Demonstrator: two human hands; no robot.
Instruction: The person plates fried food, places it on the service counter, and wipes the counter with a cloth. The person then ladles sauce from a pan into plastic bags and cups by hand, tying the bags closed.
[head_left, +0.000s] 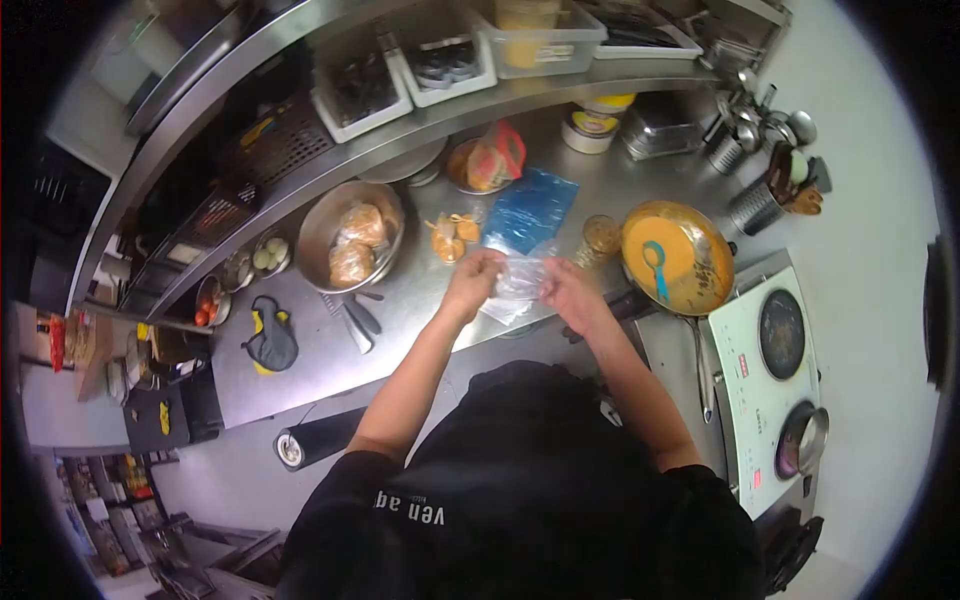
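Note:
Between my two hands a clear plastic bag (520, 277) is held at its edges above the steel counter. My left hand (474, 281) pinches one side of it, and my right hand (566, 292) grips the other. Just beyond lies a blue plastic packet (531, 211). Several small tied bags of orange sauce (452, 238) sit left of it. Close to my right hand stands a jar (600, 238) with brownish contents. Farther right, a pan (712, 262) holds orange sauce with a turquoise ladle (655, 268) resting in it.
A large steel bowl (312, 232) with wrapped bundles stands left, with knives (357, 325) before it and an oven mitt (270, 338) farther left. A two-plate cooktop (755, 400) is at right. An overhead shelf (440, 110) carrying bins spans the back.

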